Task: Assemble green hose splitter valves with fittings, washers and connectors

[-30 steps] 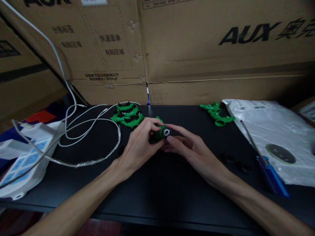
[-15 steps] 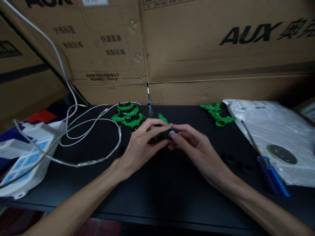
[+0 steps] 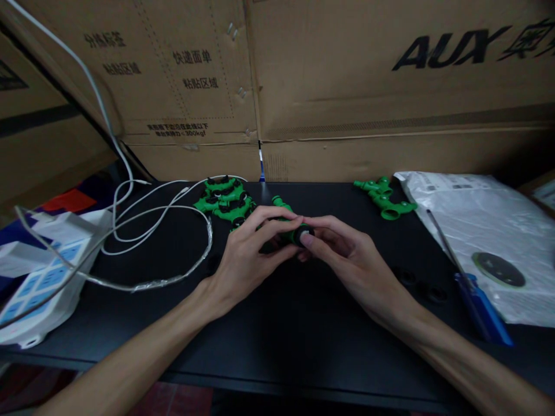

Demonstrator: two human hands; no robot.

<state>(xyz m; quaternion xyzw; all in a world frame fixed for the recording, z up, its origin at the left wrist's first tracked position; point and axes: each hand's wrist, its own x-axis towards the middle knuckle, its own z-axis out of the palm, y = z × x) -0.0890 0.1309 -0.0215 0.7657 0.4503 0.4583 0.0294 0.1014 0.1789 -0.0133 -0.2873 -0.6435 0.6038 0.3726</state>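
Near the middle of the black table point(image 3: 277, 335), my left hand point(image 3: 245, 257) is closed around a green plastic hose fitting point(image 3: 281, 201). One narrow green end sticks out beyond its fingers. A black ring point(image 3: 299, 236) with a pale centre sits on the end of the fitting facing me. My right hand point(image 3: 353, 251) grips that end, its thumb pressed on the ring and its fingers curled behind. Much of the fitting is hidden by both hands. Behind my left hand lies a cluster of green fittings point(image 3: 223, 196) with black parts.
More green fittings point(image 3: 381, 197) lie at the back right. Black rings point(image 3: 433, 292) and a blue-handled screwdriver point(image 3: 483, 309) lie right, beside a white plastic package point(image 3: 511, 231). At left are a power strip point(image 3: 56, 289) and looped white cable point(image 3: 150, 285). Cardboard boxes point(image 3: 329, 86) stand behind.
The view has tilted down slightly. Both hands keep their grip on the green fitting, and the black ring on its end shows a little more beside my right thumb.
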